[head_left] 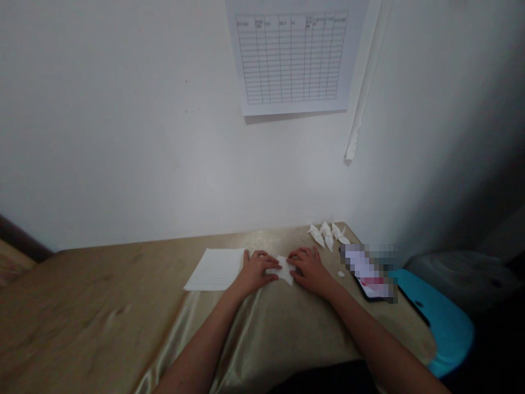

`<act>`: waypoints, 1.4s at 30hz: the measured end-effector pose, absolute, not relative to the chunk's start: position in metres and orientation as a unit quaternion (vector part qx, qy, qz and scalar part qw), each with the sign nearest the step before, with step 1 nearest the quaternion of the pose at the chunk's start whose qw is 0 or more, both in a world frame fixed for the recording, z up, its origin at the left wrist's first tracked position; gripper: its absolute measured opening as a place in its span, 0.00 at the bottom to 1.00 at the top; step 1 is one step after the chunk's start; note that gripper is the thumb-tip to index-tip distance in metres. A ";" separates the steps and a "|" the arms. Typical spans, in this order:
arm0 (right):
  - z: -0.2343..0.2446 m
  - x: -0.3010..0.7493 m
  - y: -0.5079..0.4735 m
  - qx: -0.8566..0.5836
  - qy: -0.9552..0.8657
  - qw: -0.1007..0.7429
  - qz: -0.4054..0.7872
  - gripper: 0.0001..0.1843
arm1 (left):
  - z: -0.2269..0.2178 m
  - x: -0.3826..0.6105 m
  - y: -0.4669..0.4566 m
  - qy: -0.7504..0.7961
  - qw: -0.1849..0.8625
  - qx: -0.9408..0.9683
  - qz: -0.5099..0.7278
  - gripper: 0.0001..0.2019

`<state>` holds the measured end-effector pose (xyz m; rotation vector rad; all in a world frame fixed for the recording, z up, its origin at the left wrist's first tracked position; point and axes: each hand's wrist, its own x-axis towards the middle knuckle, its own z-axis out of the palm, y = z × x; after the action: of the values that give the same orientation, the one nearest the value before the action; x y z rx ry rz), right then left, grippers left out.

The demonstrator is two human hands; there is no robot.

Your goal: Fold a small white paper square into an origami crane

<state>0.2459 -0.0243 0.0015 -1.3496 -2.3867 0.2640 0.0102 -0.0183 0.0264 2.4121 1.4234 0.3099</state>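
Note:
A small piece of folded white paper (284, 270) lies on the cloth-covered table between my two hands. My left hand (257, 271) holds its left side, fingertips and thumb pressed on it. On the right side, my right hand (310, 270) grips the same paper with curved fingers and thumb. Parts of the paper are hidden under the fingertips. Just left of my left hand rests a lined white sheet (215, 269), or a stack of them. Several folded paper figures (327, 235), pointed like birds, stand at the back right.
A phone (367, 273), partly blurred, lies right of my right hand. Near it is a small white scrap (341, 274). A blue stool-like surface (447, 323) adjoins the table's right edge. The wall behind carries a printed table sheet (293, 60).

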 end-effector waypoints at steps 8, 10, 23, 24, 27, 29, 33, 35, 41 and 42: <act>0.006 0.242 -0.030 -0.459 -0.846 0.234 0.139 0.10 | 0.024 0.015 -0.022 0.493 0.152 0.843 0.150 0.09; 0.007 0.240 -0.030 -0.461 -0.840 0.243 0.151 0.07 | 0.022 0.017 -0.022 0.498 0.146 0.839 0.162 0.09; 0.002 0.227 -0.034 -0.495 -0.826 0.239 0.123 0.11 | 0.005 0.028 -0.013 0.522 0.122 0.820 0.202 0.09; 0.001 0.227 -0.034 -0.496 -0.825 0.240 0.126 0.09 | 0.005 0.029 -0.012 0.523 0.119 0.818 0.206 0.09; 0.002 0.227 -0.034 -0.498 -0.821 0.241 0.141 0.05 | 0.005 0.027 -0.011 0.523 0.125 0.817 0.209 0.10; 0.002 0.227 -0.033 -0.500 -0.818 0.239 0.155 0.05 | 0.007 0.023 -0.011 0.521 0.141 0.817 0.203 0.08; 0.004 0.230 -0.033 -0.498 -0.816 0.239 0.171 0.05 | 0.010 0.012 -0.009 0.499 0.170 0.827 0.198 0.04; 0.005 0.232 -0.033 -0.489 -0.821 0.240 0.172 0.04 | 0.009 0.010 -0.008 0.491 0.175 0.830 0.198 0.04; 0.008 0.245 -0.032 -0.451 -0.838 0.241 0.192 0.05 | 0.006 0.012 -0.006 0.490 0.163 0.831 0.206 0.02; 0.008 0.246 -0.032 -0.448 -0.839 0.240 0.194 0.05 | 0.006 0.012 -0.006 0.493 0.163 0.830 0.205 0.02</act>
<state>0.2462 -0.0317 0.0084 -1.2254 -2.2958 0.5313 0.0123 -0.0060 0.0063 2.3676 1.4057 0.5852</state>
